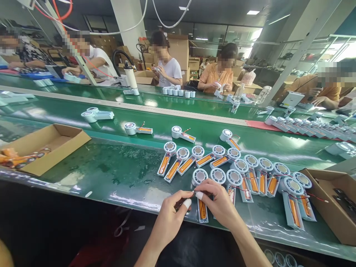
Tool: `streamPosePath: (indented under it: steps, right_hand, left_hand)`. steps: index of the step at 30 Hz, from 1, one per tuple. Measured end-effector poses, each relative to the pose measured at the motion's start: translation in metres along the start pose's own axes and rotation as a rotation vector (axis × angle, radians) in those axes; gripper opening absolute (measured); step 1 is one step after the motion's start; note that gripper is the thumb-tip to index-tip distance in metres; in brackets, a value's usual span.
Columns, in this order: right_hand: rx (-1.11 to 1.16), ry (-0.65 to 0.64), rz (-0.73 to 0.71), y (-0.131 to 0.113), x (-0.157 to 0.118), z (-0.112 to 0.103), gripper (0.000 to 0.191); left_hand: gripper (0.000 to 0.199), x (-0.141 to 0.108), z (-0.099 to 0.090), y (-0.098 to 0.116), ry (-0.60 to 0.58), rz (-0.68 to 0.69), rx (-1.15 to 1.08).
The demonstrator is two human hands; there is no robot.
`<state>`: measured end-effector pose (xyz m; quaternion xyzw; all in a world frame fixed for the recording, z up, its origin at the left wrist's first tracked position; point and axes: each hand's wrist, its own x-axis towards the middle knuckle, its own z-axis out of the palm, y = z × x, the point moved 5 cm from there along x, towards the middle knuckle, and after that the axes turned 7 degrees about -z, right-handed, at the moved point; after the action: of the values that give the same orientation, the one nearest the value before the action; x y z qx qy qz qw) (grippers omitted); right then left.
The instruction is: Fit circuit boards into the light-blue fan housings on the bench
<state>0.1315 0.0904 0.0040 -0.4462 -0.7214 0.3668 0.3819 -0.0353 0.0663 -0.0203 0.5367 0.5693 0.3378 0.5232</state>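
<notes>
Two hands work low over the near edge of the bench [116, 168], just in front of me. The left hand [170, 214] and the right hand [218, 199] pinch between thumb and forefinger, tips almost together, on a small dark part [194, 194]; the fingers hide most of it, so I can't say what it is. A white cover [187, 203] wraps each thumb.

The part sits over the nearest fan [200, 176], whose round head lies away from the body and whose open handle, with an orange pack [203, 212] inside, reaches toward the edge. More fans [234, 178] crowd the right side, up to a box [319, 209], some with loose red wires [317, 197].

To do this well, I'd hold the part by its rim, light and square, with one hand steadying while the other makes the fine turns. The wrists ought to stay clear of neighbouring wires, which could snag. More elbow room lies to the left, toward the other box [63, 154].
</notes>
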Motion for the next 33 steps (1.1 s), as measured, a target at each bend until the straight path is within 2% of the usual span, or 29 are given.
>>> streamPosePath:
  steps: [4, 7, 10, 13, 16, 20, 26, 28, 33]
  right_hand:
    - [-0.11, 0.16, 0.085, -0.007, -0.013, -0.004, 0.03]
    - [0.06, 0.054, 0.259, -0.006, -0.024, 0.003, 0.042]
    - [0.219, -0.002, 0.337, -0.002, -0.031, 0.008, 0.044]
    - [0.37, 0.021, 0.312, 0.004, -0.031, 0.008, 0.037]
    - [0.486, 0.016, 0.273, 0.005, -0.031, 0.01, 0.033]
    - [0.583, -0.017, 0.212, -0.005, -0.033, 0.013, 0.028]
    - [0.734, -0.116, 0.177, -0.015, -0.041, 0.015, 0.03]
    - [0.77, -0.092, 0.17, -0.013, -0.043, 0.013, 0.031]
    - [0.802, -0.006, 0.17, -0.007, -0.04, 0.003, 0.031]
  left_hand:
    - [0.025, -0.01, 0.006, 0.004, 0.131, 0.079, 0.038]
    - [0.029, -0.023, 0.015, 0.007, 0.117, 0.121, 0.021]
    - [0.034, -0.03, 0.02, 0.002, 0.022, 0.017, -0.115]
    - [0.031, -0.021, 0.017, -0.007, 0.042, -0.115, -0.212]
    - [0.027, -0.003, 0.02, -0.011, 0.031, -0.182, -0.254]
    - [0.039, 0.011, 0.031, -0.011, -0.109, -0.249, -0.403]
    - [0.054, 0.002, 0.045, -0.007, -0.325, -0.394, -0.692]
    - [0.051, 0.0, 0.048, -0.005, -0.324, -0.385, -0.758]
    - [0.035, -0.002, 0.047, -0.002, -0.217, -0.307, -0.883]
